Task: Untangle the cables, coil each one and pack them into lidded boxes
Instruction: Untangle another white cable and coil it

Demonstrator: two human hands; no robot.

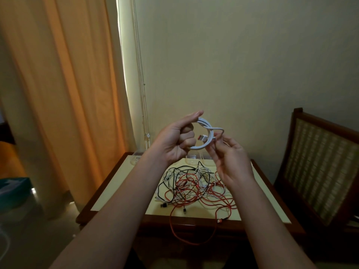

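The left hand (177, 139) gripped a white coil (205, 133), fingers curled through it; the right hand (230, 152) pinched its loose tail, both raised above the tangle (194, 187) on the table (116, 183). Light and springy, it probably wanted holding at the crossing.

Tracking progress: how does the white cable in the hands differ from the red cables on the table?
The thin white cable is wound into a neat coil; the thin red cables sprawl loose in a tangle. The left hand and right hand hold the white cable aloft; the red cables lie on the cream-topped wooden table, one loop hanging over its edge.
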